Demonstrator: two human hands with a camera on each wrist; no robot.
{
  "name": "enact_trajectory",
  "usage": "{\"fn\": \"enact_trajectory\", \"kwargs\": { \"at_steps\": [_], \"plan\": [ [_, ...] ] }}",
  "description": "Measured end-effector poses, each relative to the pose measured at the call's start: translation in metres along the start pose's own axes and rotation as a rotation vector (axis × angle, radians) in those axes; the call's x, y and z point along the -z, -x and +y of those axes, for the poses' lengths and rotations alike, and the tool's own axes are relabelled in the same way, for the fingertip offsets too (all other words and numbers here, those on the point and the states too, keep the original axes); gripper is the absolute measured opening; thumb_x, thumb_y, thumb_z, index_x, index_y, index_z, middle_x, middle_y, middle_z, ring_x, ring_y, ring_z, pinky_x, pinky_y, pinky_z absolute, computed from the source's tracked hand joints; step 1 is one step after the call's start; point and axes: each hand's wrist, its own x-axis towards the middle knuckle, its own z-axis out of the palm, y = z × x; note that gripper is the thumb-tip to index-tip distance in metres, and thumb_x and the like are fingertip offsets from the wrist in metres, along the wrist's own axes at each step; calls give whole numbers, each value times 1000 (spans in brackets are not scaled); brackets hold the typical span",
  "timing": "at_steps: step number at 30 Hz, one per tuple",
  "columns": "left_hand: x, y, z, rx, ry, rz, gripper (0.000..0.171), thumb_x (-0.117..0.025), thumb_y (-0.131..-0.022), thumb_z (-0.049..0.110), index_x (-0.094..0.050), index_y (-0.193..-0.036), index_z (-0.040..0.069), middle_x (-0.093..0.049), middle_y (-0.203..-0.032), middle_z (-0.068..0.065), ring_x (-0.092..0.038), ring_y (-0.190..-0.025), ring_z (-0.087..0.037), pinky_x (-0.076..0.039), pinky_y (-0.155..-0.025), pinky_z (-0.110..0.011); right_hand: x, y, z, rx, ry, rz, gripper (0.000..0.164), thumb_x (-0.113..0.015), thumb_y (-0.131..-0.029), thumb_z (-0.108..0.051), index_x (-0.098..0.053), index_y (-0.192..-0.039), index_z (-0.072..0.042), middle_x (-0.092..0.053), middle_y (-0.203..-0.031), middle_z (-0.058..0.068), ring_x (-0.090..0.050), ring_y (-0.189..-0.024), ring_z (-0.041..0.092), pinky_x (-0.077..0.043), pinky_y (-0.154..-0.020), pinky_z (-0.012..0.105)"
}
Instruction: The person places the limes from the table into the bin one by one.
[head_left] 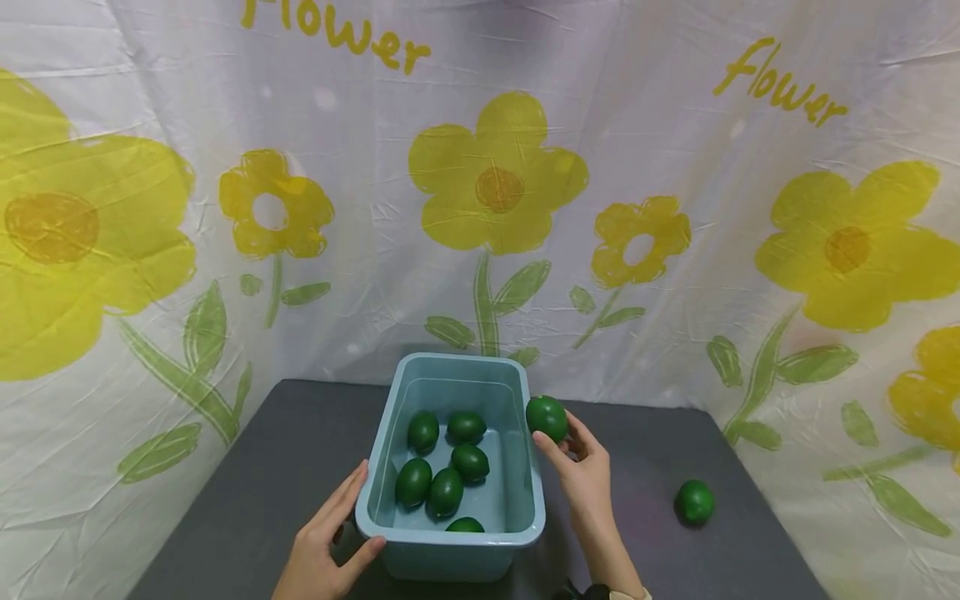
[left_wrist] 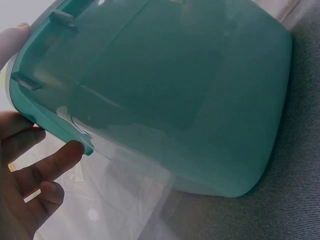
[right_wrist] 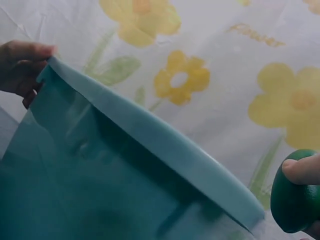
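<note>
A light blue plastic bin (head_left: 450,557) stands on the table with several dark green limes inside, one of them a lime (head_left: 469,462) near the middle. My left hand (head_left: 330,533) holds the bin's near left corner, thumb at the front rim and fingers along the left side. In the left wrist view, the left fingers (left_wrist: 55,162) reach under the bin's rim. Just outside the bin's right rim, my right hand (head_left: 583,471) pinches another lime (head_left: 546,417) between thumb and fingers. The right wrist view shows this lime (right_wrist: 295,205) close to the rim's end.
A single lime (head_left: 694,502) lies on the dark grey table (head_left: 645,533), to the right of my right hand. Behind and on both sides hangs a white curtain (head_left: 360,275) printed with yellow flowers.
</note>
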Motion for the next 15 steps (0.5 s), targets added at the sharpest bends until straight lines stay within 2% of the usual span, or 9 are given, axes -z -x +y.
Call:
{"fn": "enact_trajectory", "kwargs": {
  "at_steps": [3,10,15],
  "plan": [
    [0,0,0,0,3,-2,85,-88,-88,23,-47,-162,23,-54,-159,-8,-58,-111,-6,-44,-61,-22,-4,1,-1,17,1,-24,60,-88,-90,-23,-66,-145,-9,-65,-107,9,-51,-86,14,-42,-69,25],
    [-1,0,1,-13,19,2,85,-88,-88,20,-47,-163,24,-54,-159,-9,-55,-98,-9,-40,-56,-23,-13,2,0,54,6,-71,58,-88,-90,-20,-67,-143,-9,-66,-104,8,-51,-83,14,-44,-67,26],
    [-1,0,0,-32,14,11,86,-88,-87,18,-47,-162,22,-55,-157,-10,-54,-91,-6,-40,-57,-22,-17,1,-1,83,20,-97,58,-89,-89,-21,-69,-142,-11,-71,-121,8,-51,-88,18,-44,-72,26]
  ]
}}
